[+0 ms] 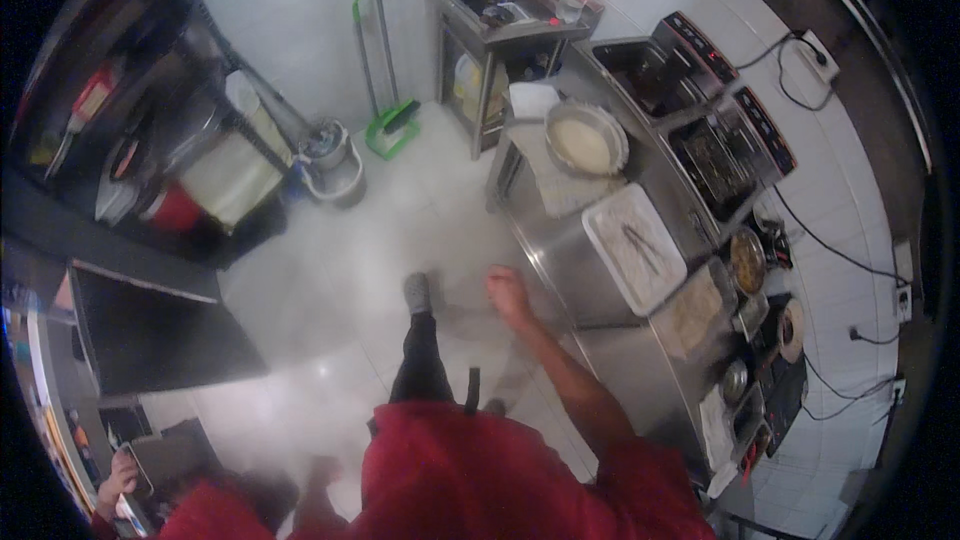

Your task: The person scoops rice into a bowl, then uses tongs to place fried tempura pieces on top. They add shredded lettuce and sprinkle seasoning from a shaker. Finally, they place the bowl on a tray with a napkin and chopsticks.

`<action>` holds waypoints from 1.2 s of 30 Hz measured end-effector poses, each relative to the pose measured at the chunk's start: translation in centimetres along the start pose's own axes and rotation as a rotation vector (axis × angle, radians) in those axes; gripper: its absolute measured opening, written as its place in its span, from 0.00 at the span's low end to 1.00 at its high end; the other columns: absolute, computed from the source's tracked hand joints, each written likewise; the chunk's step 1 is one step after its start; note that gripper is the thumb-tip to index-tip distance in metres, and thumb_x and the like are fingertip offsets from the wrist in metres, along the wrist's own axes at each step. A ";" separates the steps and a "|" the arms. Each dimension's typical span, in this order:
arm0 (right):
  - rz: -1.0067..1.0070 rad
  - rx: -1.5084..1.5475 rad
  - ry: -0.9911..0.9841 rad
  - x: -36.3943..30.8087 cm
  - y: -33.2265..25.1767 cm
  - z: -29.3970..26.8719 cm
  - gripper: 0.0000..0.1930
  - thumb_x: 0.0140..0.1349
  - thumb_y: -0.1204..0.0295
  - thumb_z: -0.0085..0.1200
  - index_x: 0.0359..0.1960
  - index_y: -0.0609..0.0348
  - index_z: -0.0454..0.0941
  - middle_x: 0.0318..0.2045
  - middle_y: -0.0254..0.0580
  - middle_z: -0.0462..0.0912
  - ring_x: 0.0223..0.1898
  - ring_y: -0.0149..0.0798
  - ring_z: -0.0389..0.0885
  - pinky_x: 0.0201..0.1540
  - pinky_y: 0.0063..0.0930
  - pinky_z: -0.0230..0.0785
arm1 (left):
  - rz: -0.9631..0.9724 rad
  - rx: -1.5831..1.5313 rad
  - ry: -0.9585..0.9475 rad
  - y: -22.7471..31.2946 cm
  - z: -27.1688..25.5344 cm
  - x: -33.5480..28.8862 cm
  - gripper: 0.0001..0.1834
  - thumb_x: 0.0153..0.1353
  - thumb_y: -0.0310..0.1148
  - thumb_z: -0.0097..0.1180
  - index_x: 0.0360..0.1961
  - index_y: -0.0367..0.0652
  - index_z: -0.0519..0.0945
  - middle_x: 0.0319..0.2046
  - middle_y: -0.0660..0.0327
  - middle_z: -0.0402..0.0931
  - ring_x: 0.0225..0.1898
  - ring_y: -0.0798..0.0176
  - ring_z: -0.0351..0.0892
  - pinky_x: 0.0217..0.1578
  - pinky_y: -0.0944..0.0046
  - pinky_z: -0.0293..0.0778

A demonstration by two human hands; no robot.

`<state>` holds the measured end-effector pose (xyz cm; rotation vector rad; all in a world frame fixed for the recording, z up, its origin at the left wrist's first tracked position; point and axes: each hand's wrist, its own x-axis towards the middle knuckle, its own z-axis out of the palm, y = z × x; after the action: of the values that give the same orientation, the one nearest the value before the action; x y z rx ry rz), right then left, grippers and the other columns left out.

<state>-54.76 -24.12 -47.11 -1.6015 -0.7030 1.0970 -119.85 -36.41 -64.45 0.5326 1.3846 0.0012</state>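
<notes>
My right hand (507,295) hangs over the tiled floor, left of the steel counter (610,345), touching nothing. Its fingers are loosely curled, and nothing shows in them. A smeared patch of skin at the lower edge, left of my red shirt, seems to be my left hand (320,480); its fingers cannot be made out. Nearest my right hand on the counter is a white tray (610,235) with tongs (642,248) lying in it. Behind that stands a round pot (585,140) of pale liquid on a cloth.
Two fryers (715,160) line the right wall. A steel sink (500,15) stands far ahead, near a green broom and dustpan (390,130) and a mop bucket (335,175). Shelving and a dark panel (150,330) bound the left. Another person's hand (122,475) holds a phone, lower left.
</notes>
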 end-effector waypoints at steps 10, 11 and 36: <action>0.060 0.506 0.038 16.4 -12.1 1.4 0.05 0.50 0.77 0.42 0.18 0.57 0.67 0.16 0.32 0.66 0.17 0.26 0.60 0.20 0.23 0.52 | 0.834 1.203 0.301 64.4 24.6 26.4 0.15 0.63 0.38 0.48 0.32 0.35 0.80 0.33 0.42 0.79 0.37 0.39 0.79 0.39 0.44 0.73; 0.090 0.458 0.060 17.8 -13.9 1.2 0.06 0.51 0.75 0.43 0.19 0.57 0.68 0.17 0.31 0.66 0.17 0.26 0.61 0.20 0.23 0.52 | 1.216 1.125 0.229 72.7 26.9 27.0 0.18 0.66 0.38 0.45 0.33 0.33 0.79 0.34 0.39 0.78 0.39 0.35 0.78 0.40 0.43 0.72; 0.201 0.457 0.844 64.9 -31.7 -12.0 0.12 0.70 0.65 0.48 0.48 0.57 0.76 0.30 0.31 0.75 0.30 0.27 0.71 0.34 0.20 0.65 | 1.645 1.021 -0.239 135.0 90.5 43.7 0.15 0.66 0.36 0.46 0.35 0.34 0.77 0.38 0.39 0.77 0.42 0.35 0.77 0.43 0.41 0.72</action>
<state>-14.59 36.12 -36.32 -1.5489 0.2579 0.5540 14.45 63.78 -48.77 2.2955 0.2817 0.5568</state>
